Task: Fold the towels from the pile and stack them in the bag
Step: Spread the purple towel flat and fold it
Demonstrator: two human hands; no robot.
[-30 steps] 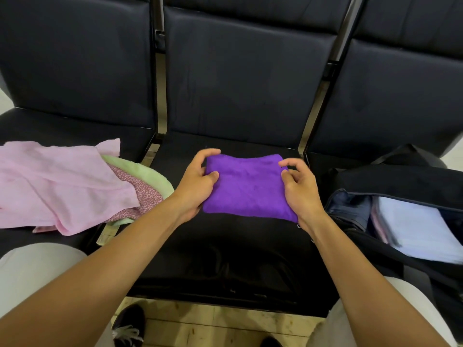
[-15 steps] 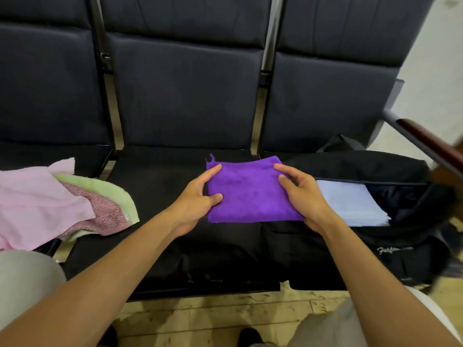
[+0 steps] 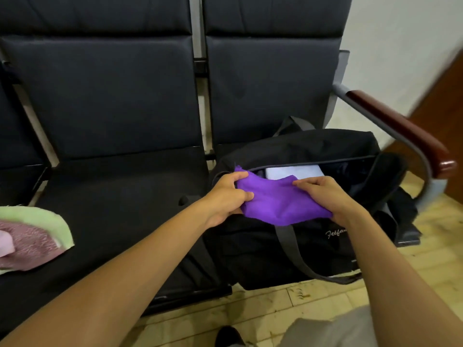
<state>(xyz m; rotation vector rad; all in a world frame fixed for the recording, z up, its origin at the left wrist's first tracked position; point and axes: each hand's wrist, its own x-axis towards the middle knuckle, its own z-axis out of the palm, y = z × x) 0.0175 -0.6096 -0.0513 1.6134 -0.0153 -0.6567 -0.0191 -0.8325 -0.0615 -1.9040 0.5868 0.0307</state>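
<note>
A folded purple towel (image 3: 278, 201) hangs in the air over the front edge of the open black bag (image 3: 295, 246) on the right seat. My left hand (image 3: 225, 196) pinches its left edge and my right hand (image 3: 328, 194) grips its right side. Inside the bag's opening lies a folded pale blue towel (image 3: 293, 172), partly hidden behind the purple one. The remaining pile (image 3: 32, 236), green, mauve and pink cloth, lies on the seat at the far left edge.
Dark padded seats (image 3: 120, 204) run in a row with upright backrests. A wooden-topped metal armrest (image 3: 400, 131) curves down just right of the bag. The bag's grey strap (image 3: 295, 254) hangs over its front. Pale wooden floor (image 3: 263, 311) lies below.
Both hands have lifted the purple towel off the middle seat and carried it right, over the bag's opening. The view has swung right, so the pile now sits at the left edge.
</note>
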